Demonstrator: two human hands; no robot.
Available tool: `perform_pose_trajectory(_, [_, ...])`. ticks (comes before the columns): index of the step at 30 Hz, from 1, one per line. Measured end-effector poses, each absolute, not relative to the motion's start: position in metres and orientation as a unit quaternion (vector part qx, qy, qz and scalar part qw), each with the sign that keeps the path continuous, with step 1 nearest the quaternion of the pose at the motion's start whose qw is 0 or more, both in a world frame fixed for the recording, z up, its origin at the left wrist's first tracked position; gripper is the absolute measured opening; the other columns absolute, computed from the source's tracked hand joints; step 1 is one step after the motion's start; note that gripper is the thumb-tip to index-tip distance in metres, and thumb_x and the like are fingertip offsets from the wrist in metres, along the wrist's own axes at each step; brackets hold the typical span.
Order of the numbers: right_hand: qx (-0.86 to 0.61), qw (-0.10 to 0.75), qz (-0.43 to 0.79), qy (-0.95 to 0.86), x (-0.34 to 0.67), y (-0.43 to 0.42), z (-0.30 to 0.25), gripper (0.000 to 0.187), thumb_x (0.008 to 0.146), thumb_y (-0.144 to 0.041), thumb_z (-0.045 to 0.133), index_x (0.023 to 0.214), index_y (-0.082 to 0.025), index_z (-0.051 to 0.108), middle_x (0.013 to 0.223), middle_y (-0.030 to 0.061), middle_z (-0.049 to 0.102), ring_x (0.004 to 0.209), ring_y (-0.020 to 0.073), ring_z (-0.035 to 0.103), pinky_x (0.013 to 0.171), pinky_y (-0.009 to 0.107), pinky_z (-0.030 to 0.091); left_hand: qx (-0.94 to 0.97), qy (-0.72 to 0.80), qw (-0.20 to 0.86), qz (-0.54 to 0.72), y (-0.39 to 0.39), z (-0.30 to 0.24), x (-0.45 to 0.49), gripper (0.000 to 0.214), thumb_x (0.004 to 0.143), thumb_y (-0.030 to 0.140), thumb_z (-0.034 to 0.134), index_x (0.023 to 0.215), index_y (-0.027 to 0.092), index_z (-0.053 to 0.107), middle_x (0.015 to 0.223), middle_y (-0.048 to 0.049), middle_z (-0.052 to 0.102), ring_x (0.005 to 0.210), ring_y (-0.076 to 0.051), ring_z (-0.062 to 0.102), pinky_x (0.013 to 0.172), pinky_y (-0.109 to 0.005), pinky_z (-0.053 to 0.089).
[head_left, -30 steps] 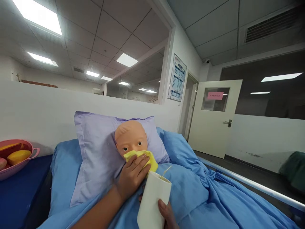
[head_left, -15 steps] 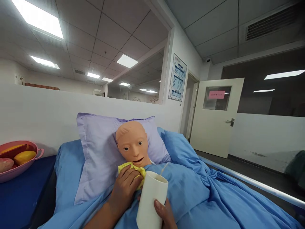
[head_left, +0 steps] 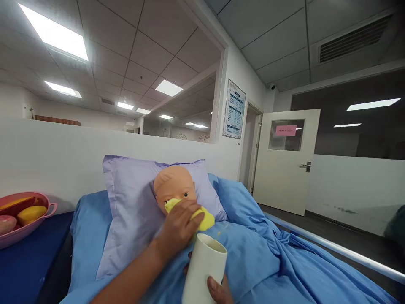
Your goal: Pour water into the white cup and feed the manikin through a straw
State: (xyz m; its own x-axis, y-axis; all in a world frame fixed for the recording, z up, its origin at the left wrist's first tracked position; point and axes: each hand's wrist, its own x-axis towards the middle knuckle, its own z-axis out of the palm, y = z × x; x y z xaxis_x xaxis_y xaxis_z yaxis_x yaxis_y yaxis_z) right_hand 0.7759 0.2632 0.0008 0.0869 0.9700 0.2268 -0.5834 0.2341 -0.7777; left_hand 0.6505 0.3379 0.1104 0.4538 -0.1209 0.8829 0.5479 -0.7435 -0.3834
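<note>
A training manikin's head (head_left: 173, 181) rests on a lilac pillow (head_left: 129, 202), its mouth and nose now covered. My left hand (head_left: 179, 223) presses a yellow cloth (head_left: 207, 219) over the lower face, fingers closed on it. Below, my right hand (head_left: 220, 290) grips a tall white cup (head_left: 204, 270) around its lower part, thumb on the near side. The cup leans slightly, its mouth up and close to the cloth. What it contains cannot be made out. A blue blanket (head_left: 253, 261) covers the manikin's body.
At left, a pink basket (head_left: 22, 232) of fruit, likely imitation, stands on a dark blue surface (head_left: 22, 270). A metal bed rail (head_left: 332, 247) runs along the right side. Beyond it, a cream door (head_left: 281, 177) stands ajar. A white wall (head_left: 63, 156) rises behind the pillow.
My left hand has moved the cloth up and right from beside the chin to across the mouth and nose. The cup has shifted slightly, still in my right hand. The view has tilted up a little.
</note>
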Motion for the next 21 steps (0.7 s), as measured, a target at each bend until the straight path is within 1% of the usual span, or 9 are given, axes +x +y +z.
perform_pose_trajectory(3, [-0.265,0.699,0.559,-0.358,0.776,0.263,0.003,0.058,0.048,-0.061,0.086,0.086,-0.020,0.073,0.064,0.0100,0.073,0.078,0.0381,0.072,0.070,0.051,0.059,-0.783,-0.141,0.416,-0.441,0.351,0.097,0.662,0.022,0.095,0.015,0.051,0.113,0.016,0.063,0.116,-0.0047,0.070,0.117,-0.019,0.059,0.109,-0.037,0.040])
perform_pose_trajectory(5, [-0.273,0.706,0.553,-0.347,0.776,0.261,0.003,0.051,0.051,-0.060,0.085,0.082,-0.022,0.072,0.063,0.0089,0.072,0.081,0.0391,0.072,0.069,0.052,0.059,-0.781,-0.156,0.430,-0.425,0.355,0.084,0.664,0.019,0.095,0.017,0.052,0.109,0.015,0.064,0.112,-0.0041,0.071,0.115,-0.018,0.061,0.110,-0.034,0.039])
perform_pose_trajectory(7, [-0.279,0.707,0.552,-0.342,0.776,0.257,0.004,0.050,0.052,-0.059,0.085,0.083,-0.022,0.071,0.064,0.0082,0.073,0.080,0.0380,0.072,0.068,0.051,0.060,-0.791,-0.160,0.420,-0.415,0.355,0.075,0.663,0.015,0.094,0.018,0.053,0.103,0.017,0.065,0.107,-0.0031,0.072,0.112,-0.017,0.062,0.110,-0.033,0.039])
perform_pose_trajectory(9, [-0.282,0.707,0.553,-0.340,0.775,0.250,0.007,0.054,0.051,-0.057,0.086,0.089,-0.021,0.071,0.067,0.0083,0.074,0.077,0.0359,0.072,0.066,0.048,0.060,-0.801,-0.157,0.398,-0.419,0.353,0.071,0.660,0.012,0.094,0.017,0.053,0.098,0.018,0.065,0.103,-0.0019,0.072,0.109,-0.016,0.063,0.110,-0.031,0.040])
perform_pose_trajectory(11, [-0.285,0.705,0.554,-0.340,0.772,0.241,0.013,0.057,0.051,-0.057,0.086,0.092,-0.020,0.070,0.070,0.0089,0.075,0.076,0.0336,0.072,0.064,0.044,0.060,-0.813,-0.153,0.375,-0.418,0.350,0.069,0.656,0.013,0.094,0.017,0.052,0.098,0.017,0.065,0.102,-0.0020,0.071,0.107,-0.016,0.063,0.110,-0.031,0.041])
perform_pose_trajectory(14, [-0.292,0.696,0.560,-0.341,0.767,0.230,0.022,0.056,0.054,-0.058,0.084,0.093,-0.020,0.070,0.072,0.0094,0.075,0.075,0.0314,0.071,0.061,0.040,0.059,-0.837,-0.150,0.339,-0.403,0.346,0.064,0.648,0.019,0.097,0.017,0.046,0.102,0.017,0.064,0.101,-0.0038,0.071,0.101,-0.016,0.064,0.108,-0.033,0.043])
perform_pose_trajectory(17, [-0.287,0.696,0.568,-0.333,0.765,0.227,0.026,0.054,0.055,-0.056,0.085,0.092,-0.021,0.069,0.075,0.0094,0.075,0.076,0.0311,0.070,0.061,0.039,0.058,-0.852,-0.150,0.308,-0.395,0.341,0.052,0.640,0.022,0.098,0.016,0.041,0.099,0.015,0.064,0.094,-0.0041,0.071,0.091,-0.014,0.065,0.104,-0.032,0.047])
perform_pose_trajectory(21, [-0.273,0.716,0.565,-0.306,0.767,0.232,0.025,0.049,0.058,-0.053,0.083,0.092,-0.022,0.068,0.078,0.0071,0.075,0.078,0.0297,0.070,0.065,0.039,0.057,-0.858,-0.149,0.293,-0.395,0.332,0.050,0.631,0.022,0.099,0.016,0.041,0.092,0.015,0.062,0.082,-0.0023,0.069,0.081,-0.014,0.064,0.099,-0.032,0.051])
